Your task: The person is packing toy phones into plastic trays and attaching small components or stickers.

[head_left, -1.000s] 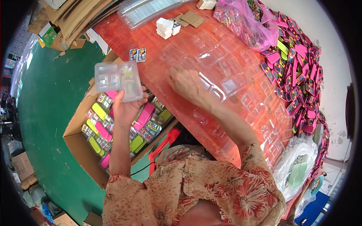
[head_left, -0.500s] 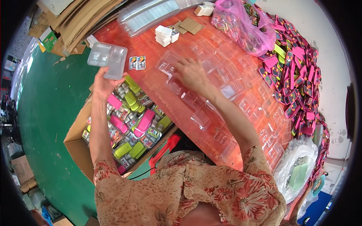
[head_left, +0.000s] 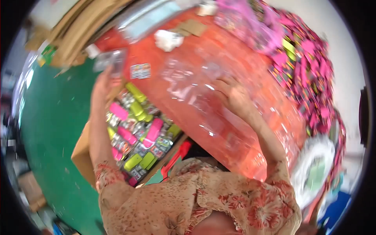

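Note:
My left hand (head_left: 102,83) is closed on a clear plastic blister tray (head_left: 114,59), held up by the table's left edge above the green floor; the tray is blurred. My right hand (head_left: 234,94) hovers over or touches the clear trays (head_left: 192,88) spread on the red table (head_left: 156,84). Its fingers look bent and apart, with nothing visible in them, though motion smears them. Two small printed cards (head_left: 140,71) lie side by side near the held tray. Beyond them stands a stack of white cards (head_left: 167,40).
Below my left forearm, a cardboard box (head_left: 83,154) holds pink and lime toy phones and packed pieces. A heap of pink toy phones (head_left: 307,74) lies at right, by a pink plastic bag (head_left: 250,27). Flattened cardboard (head_left: 76,29) is stacked far left; a white bag (head_left: 313,172) sits near right.
My right hand has moved right and slightly nearer over the trays. My left hand, still holding its tray, has shifted a little left. The whole picture is now more blurred.

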Action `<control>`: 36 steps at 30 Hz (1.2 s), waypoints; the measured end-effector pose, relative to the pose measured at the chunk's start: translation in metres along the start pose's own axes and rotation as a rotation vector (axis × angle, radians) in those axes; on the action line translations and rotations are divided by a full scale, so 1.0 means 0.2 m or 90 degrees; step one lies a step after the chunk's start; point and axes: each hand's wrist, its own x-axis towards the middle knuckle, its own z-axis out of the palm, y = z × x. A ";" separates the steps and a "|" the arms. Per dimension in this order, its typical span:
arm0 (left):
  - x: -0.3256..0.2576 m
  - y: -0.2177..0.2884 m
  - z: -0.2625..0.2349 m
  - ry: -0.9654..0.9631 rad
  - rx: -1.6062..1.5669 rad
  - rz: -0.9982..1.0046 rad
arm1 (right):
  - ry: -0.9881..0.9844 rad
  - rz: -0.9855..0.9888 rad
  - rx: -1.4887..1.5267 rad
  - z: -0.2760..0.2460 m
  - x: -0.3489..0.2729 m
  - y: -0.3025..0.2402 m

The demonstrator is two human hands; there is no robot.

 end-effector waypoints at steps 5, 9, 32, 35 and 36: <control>0.20 0.03 0.10 0.395 0.060 0.028 | -0.015 0.109 -0.005 -0.08 -0.20 0.01; 0.31 0.08 -0.04 0.229 0.419 0.370 | -0.001 0.154 0.020 -0.17 -0.33 -0.04; 0.16 0.39 0.03 0.187 0.739 -0.187 | 0.167 0.571 -0.112 -0.52 -1.28 -0.13; 0.18 0.47 -0.03 0.267 0.828 -0.165 | 0.178 0.659 -0.080 -0.49 -1.46 -0.17; 0.17 0.49 -0.03 0.319 0.884 -0.143 | 0.177 0.653 -0.103 -0.48 -1.51 -0.20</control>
